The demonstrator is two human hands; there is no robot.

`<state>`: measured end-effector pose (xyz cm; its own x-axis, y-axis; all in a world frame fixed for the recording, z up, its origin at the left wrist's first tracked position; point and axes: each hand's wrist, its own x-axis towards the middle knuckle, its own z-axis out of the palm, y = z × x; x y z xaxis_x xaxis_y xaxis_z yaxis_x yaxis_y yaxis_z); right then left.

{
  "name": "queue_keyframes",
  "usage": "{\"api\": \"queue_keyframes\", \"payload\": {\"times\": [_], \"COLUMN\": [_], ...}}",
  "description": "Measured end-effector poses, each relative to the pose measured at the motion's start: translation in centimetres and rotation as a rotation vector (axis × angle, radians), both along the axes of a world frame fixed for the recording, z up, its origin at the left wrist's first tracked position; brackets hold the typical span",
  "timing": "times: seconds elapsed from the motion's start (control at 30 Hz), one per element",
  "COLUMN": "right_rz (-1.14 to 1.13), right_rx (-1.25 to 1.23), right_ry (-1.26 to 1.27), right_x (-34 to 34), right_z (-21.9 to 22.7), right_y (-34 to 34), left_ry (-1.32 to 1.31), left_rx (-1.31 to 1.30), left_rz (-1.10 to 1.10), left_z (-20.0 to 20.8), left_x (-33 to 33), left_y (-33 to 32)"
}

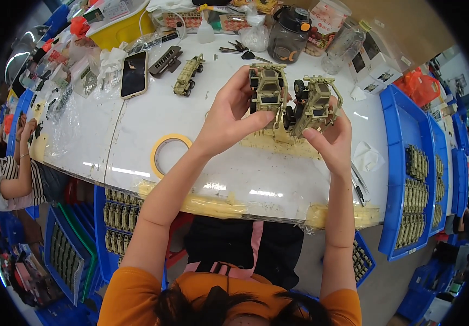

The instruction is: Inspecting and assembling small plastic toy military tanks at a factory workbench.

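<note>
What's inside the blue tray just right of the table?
The blue tray holds three groups of tan model-vehicle pieces; what lies directly beneath them is covered.

Blk phone (134, 75), yel tape roll (170, 137) on tbl (136, 127).

**Head-worn fisheye looked down**

It sat close above the wearer (218, 285), facing down and forward: left hand (233, 115) near at twelve o'clock, right hand (335, 138) near two, hair (212, 307) nearest at six, worktable (278, 174) spread beneath.
</note>
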<state>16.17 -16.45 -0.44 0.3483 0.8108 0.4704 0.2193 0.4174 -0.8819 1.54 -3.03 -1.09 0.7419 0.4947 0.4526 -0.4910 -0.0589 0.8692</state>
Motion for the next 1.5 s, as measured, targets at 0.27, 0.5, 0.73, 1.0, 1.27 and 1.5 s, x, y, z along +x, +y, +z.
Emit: {"api": "queue_keyframes", "payload": {"times": [0.27,0.5,0.73,1.0,1.27,1.5], "right_rz": [-0.01,-0.011,-0.01,-0.012,0.02,0.082], "right_rx": [-0.016,-0.034,-0.02,-0.121,-0.129,-0.074], "right_ry": [-0.015,0.004,0.008,0.145,0.164,0.174], "right_x": [0.01,0.04,-0.36,-0.7,-0.59,-0.52], "right_z": [-0.09,-0.17,0.11,0.24,0.23,0.26], "right_y": [-0.1,-0.1,0.17,0.1,0.14,0.25], "left_ry": [-0.02,-0.002,-0.002,0.02,0.044,0.1], "left_rx": [-0.006,-0.041,-0.002,-0.048,-0.021,-0.05], "left_rz": [-0.013,-0.061,-0.024,0.008,0.03,0.042], "left_z": [0.09,0.2,0.12,-0.03,0.02,0.17], "left_x": [-0.07,-0.17,-0.13,0.12,0.15,0.08], "left_y": [-0.12,-0.21,-0.28,-0.21,-0.16,-0.07]}}
